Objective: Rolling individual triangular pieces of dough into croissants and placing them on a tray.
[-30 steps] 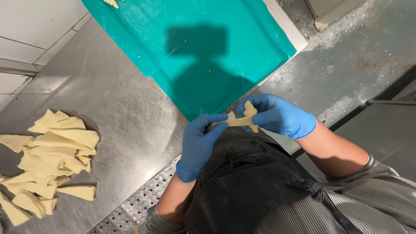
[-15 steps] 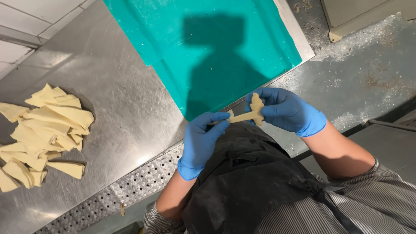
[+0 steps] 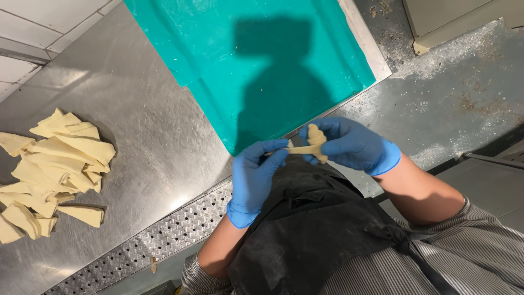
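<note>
Above the steel counter's edge, both blue-gloved hands, left hand and right hand, pinch a pale rolled dough strip between closed fingertips, held off the counter against the black apron, apparently for shaping.

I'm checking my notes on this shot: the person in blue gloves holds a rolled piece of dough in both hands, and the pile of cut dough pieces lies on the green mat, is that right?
Not quite. In the head view the pile of cut dough pieces lies on the bare steel table, off the green mat. The rest holds: left hand and right hand, both blue-gloved, hold the rolled dough.
</note>
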